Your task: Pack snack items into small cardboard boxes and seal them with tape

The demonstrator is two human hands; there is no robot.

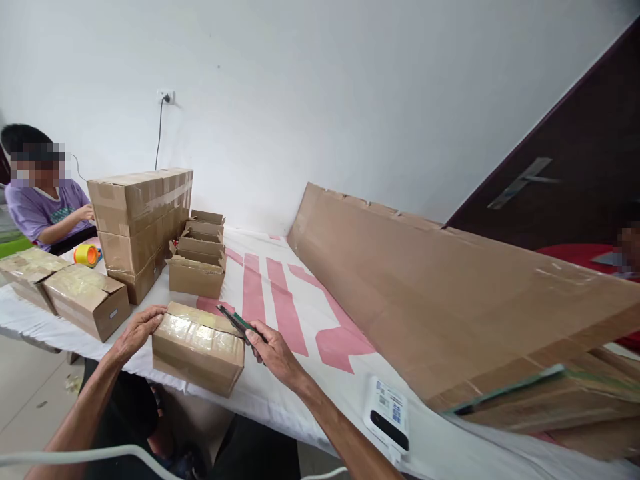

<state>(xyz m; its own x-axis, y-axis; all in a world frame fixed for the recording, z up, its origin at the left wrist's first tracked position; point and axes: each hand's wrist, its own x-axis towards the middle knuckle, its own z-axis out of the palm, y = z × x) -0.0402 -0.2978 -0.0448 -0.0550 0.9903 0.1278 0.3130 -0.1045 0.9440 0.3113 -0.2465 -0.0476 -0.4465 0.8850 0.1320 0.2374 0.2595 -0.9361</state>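
A small cardboard box [197, 347] wrapped in clear tape lies near the table's front edge. My left hand [136, 331] rests on its left end with fingers curled over the top corner. My right hand [273, 353] is at the box's right side, closed round a dark green cutter [239, 323] whose tip points over the box's top far edge.
Two taped boxes [85, 300] lie at the left. A stack of larger boxes [140, 220] and several open small boxes [200, 257] stand behind. A big flat cardboard sheet [450, 293] leans on the right. A white device [387, 413] lies near the front edge. A seated person [43, 200] works at far left beside a yellow tape roll [86, 254].
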